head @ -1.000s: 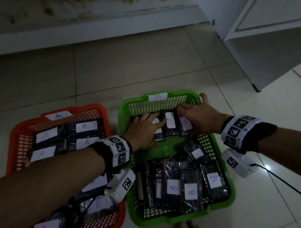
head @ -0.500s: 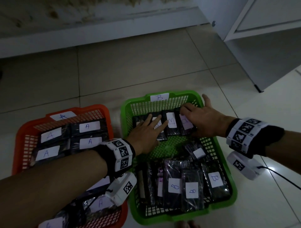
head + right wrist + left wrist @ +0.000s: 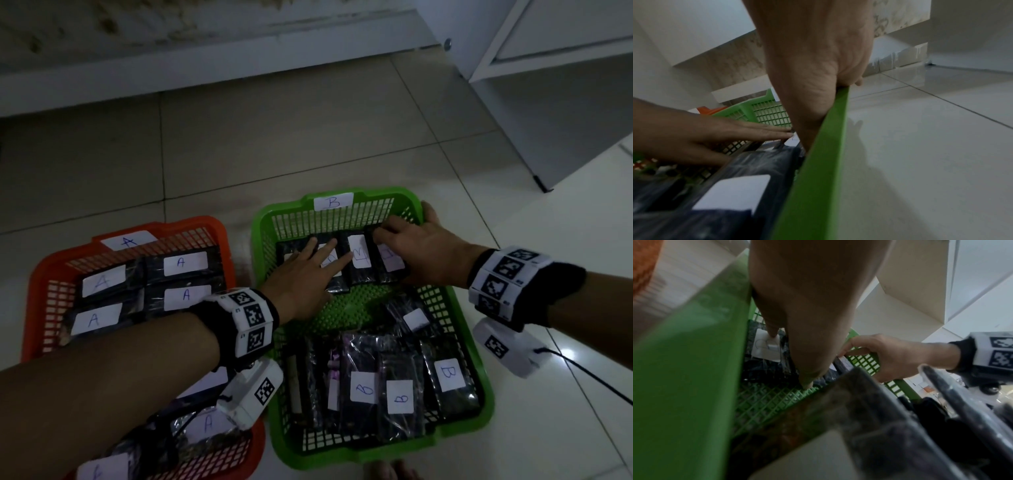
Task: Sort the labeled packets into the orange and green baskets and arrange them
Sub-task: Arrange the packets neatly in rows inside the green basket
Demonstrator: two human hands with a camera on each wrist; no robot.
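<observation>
Two plastic baskets sit side by side on the tiled floor point(image 3: 308, 137): the orange basket point(image 3: 37, 294) on the left, tagged "A", and the green basket point(image 3: 476, 359) on the right, tagged "B". Both hands work at the far end of the green one, where a short row of dark packets point(image 3: 356, 270) with white labels lies side by side against the far wall. The left hand point(image 3: 301, 277) lies flat with its fingers point(image 3: 337, 265) straight and spread, pressing down on the left packets of that row; the left wrist view shows a fingertip on a white label point(image 3: 766, 345) and another fingertip down at the mesh floor. The right hand point(image 3: 431, 253) rests on the rightmost packet of the row, fingers loosely bent over its far end and the thumb hooked over the green rim at the far right corner; whether it pinches the packet I cannot tell. Between this row and the near end the green mesh floor is bare. At the near end lie more B packets point(image 3: 400, 394), overlapping and tilted. The orange basket holds A packets point(image 3: 185, 263) laid in neat pairs at its far end, with more beneath the left forearm.
</observation>
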